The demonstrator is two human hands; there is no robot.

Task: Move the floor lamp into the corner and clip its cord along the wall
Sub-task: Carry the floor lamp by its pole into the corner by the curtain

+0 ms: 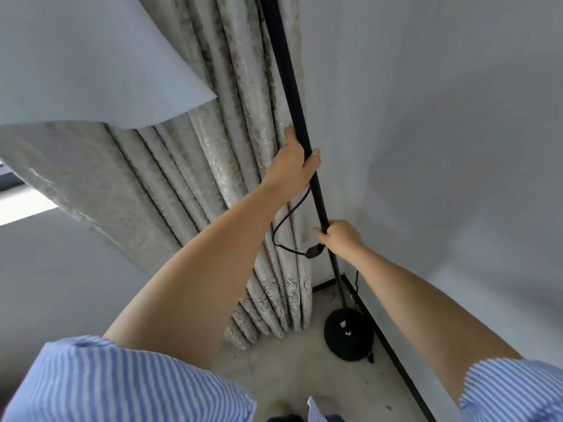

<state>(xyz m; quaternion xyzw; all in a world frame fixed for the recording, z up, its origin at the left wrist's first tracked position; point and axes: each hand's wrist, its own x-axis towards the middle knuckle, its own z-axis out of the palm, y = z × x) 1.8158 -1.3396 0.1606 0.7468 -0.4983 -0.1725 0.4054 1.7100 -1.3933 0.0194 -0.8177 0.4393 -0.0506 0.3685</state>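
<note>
The floor lamp's thin black pole [288,83] rises from a round black base [347,335] that stands on the floor in the corner, against the dark skirting. My left hand [294,161] is wrapped around the pole at mid height. My right hand [339,236] grips the pole lower down. A black cord [281,222] loops down from under my left hand to an inline switch [313,252] beside my right hand. Another stretch of cord [355,280] hangs near the wall behind the pole. The lamp's head is out of view.
A patterned grey curtain [219,166] hangs to the floor just left of the pole. The right wall [441,132] is plain grey with a black skirting board [393,351]. A pale sheet [91,56] fills the upper left. A bright window edge [18,205] shows at far left.
</note>
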